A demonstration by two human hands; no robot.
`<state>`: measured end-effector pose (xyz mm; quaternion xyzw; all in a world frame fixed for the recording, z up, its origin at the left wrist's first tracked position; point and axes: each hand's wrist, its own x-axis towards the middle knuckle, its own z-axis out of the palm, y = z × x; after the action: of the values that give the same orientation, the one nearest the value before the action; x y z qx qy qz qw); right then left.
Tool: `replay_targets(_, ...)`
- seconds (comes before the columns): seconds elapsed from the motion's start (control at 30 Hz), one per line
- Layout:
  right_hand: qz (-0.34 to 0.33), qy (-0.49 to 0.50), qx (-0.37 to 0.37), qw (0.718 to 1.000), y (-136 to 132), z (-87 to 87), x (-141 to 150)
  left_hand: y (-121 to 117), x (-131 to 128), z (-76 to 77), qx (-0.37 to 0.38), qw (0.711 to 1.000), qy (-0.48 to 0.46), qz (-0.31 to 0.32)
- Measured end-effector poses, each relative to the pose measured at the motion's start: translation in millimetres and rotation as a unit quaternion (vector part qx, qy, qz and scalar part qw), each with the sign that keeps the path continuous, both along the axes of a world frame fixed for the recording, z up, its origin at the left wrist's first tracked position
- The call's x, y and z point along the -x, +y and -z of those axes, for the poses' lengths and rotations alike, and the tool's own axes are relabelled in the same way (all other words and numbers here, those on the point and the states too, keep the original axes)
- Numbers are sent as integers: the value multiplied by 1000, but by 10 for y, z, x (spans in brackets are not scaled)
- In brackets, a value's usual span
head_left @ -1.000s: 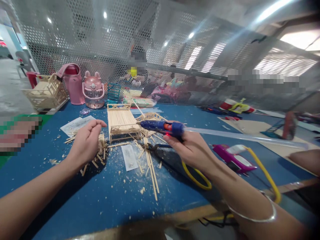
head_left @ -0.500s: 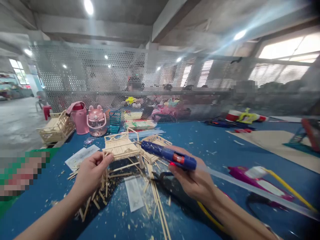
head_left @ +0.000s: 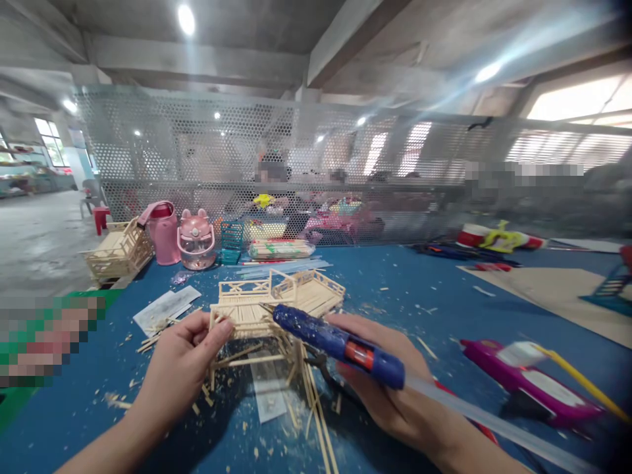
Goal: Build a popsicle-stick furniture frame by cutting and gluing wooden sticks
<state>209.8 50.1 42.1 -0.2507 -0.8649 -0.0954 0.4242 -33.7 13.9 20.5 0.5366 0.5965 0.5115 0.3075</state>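
My right hand (head_left: 395, 388) is closed around a blue hot glue gun (head_left: 336, 343) whose nozzle points left at a small wooden stick model (head_left: 244, 315). A clear glue stick (head_left: 484, 424) trails from the gun's back. My left hand (head_left: 180, 368) pinches the near left corner of that stick model, fingers curled. A second stick frame (head_left: 311, 289) stands just behind the model. Loose thin sticks (head_left: 316, 415) and wood crumbs lie on the blue table (head_left: 405, 289) below both hands.
At the back left stand a wooden stick basket (head_left: 118, 253), a pink jug (head_left: 162, 230) and a pink bottle (head_left: 196, 240). A purple tool (head_left: 523, 382) with a yellow cord lies at right. A perforated metal screen (head_left: 296, 164) closes the far edge; people sit behind it.
The view tilted up from the table to the ceiling. My left hand closed onto the stick model's corner. The glue gun swung down and left until its nozzle reached the model.
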Motion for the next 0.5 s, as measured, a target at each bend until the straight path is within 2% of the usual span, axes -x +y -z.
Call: replay_targets(0.5,-4,-17,8,1000,6,-83,56,-9,0,-33,4,1000,-4,-1)
